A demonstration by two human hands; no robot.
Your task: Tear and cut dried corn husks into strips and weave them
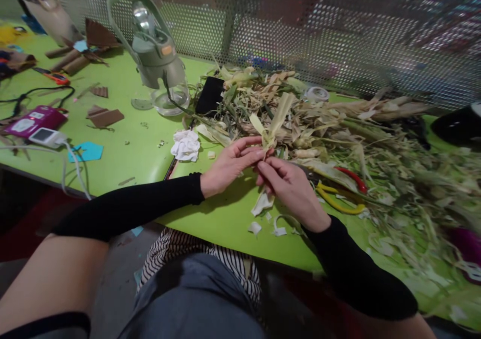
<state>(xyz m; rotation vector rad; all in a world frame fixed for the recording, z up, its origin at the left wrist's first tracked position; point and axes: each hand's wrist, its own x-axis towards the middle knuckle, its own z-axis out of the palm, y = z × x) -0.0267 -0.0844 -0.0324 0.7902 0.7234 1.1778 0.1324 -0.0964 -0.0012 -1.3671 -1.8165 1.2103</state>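
Observation:
A small bundle of pale corn husk (277, 123) stands up from between my two hands, its strips fanning upward. My left hand (235, 162) grips the bundle near its base, the fingers closed around it. Close beside it, my right hand (287, 183) pinches the lower end with thumb and fingers. Below the hands, a whitish husk piece (263, 202) and several small scraps lie on the green table (221, 218). To the right of my right hand are scissors with red and yellow handles (341, 206), partly among husk strips.
A heap of dried husks (319, 123) spreads along the back and right. Left of it stand a green-lidded bottle (161, 63) and a black phone (210, 96). Crumpled white paper (186, 145), a purple power strip (35, 121) and cardboard pieces (105, 116) lie leftward. A perforated metal screen (225, 23) borders the back.

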